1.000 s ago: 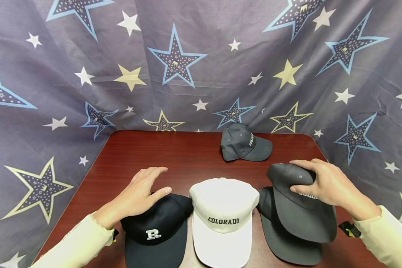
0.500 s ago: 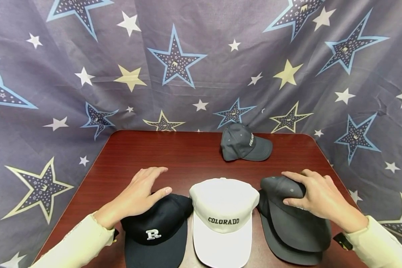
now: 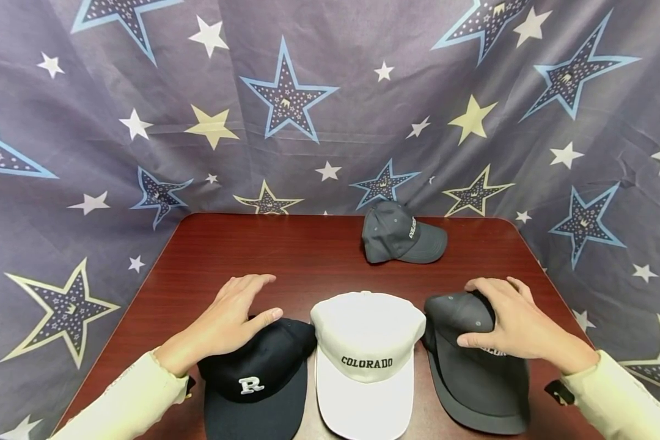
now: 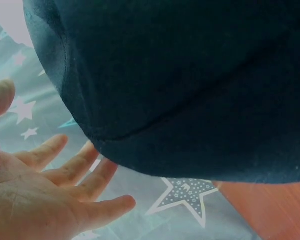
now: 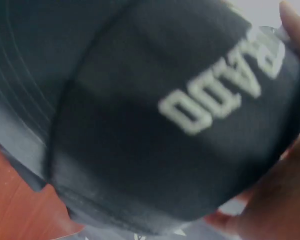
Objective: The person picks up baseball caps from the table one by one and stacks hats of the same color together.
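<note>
On the right side of the table, my right hand grips the crown of a dark grey baseball cap, thumb at its front and fingers at its back. Pale lettering ending in "RADO" shows on that cap in the right wrist view. It sits over a second dark grey cap, whose brim edge peeks out beneath. My left hand is held with straight, spread fingers over the back of a black cap marked with a white R. In the left wrist view, those fingers lie beside the cap's dark fabric.
Between the hands stands a white cap reading COLORADO, its brim facing me. Another dark grey cap lies far back on the reddish-brown table, brim pointing right. A grey curtain with stars hangs behind the table.
My right hand has brought the gripped cap down and leftward, so it now lies nearly in line over the lower grey cap. My left hand keeps its place.
</note>
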Available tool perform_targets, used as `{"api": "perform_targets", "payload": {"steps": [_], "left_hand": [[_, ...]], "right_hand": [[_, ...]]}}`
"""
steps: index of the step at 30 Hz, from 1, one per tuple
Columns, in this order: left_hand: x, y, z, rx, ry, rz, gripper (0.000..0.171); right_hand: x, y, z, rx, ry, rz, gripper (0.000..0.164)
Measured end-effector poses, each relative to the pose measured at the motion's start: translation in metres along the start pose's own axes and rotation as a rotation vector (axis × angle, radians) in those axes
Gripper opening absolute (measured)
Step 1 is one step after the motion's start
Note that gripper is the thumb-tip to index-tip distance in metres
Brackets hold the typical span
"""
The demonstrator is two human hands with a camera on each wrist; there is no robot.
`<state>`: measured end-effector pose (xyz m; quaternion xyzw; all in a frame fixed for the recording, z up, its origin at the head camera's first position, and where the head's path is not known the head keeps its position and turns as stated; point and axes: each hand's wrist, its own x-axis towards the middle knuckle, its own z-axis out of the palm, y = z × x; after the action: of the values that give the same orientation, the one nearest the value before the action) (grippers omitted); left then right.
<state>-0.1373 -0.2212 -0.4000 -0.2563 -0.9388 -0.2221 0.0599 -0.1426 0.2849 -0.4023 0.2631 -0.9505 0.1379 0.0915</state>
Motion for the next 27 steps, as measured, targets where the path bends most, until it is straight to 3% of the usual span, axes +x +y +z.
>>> {"api": "perform_targets", "payload": {"steps": [3,9,12,17,21,27], "left_hand": [[0.000,-0.001,0.001,0.001,-0.008,-0.003,0.064],[0.000,-0.002,0.001,0.006,-0.011,0.001,0.064],[0.000,-0.002,0.001,0.009,-0.007,0.001,0.064],[0.001,-0.001,0.001,0.004,-0.003,0.010,0.064],[0.002,-0.002,0.002,0.004,-0.006,0.003,0.063],[0.002,-0.002,0.003,-0.001,-0.021,0.002,0.064]], "right_hand": [[0.004,0.004,-0.005,0.062,0.003,-0.038,0.072],[0.007,0.006,-0.013,0.057,-0.022,-0.159,0.048],[0.008,0.004,-0.019,0.077,-0.068,-0.243,0.036],[0.007,0.000,-0.030,0.145,-0.202,-0.339,0.031],[0.008,-0.001,-0.030,0.148,-0.302,-0.296,0.025],[0.013,0.002,-0.013,0.072,-0.275,-0.178,0.032]]}}
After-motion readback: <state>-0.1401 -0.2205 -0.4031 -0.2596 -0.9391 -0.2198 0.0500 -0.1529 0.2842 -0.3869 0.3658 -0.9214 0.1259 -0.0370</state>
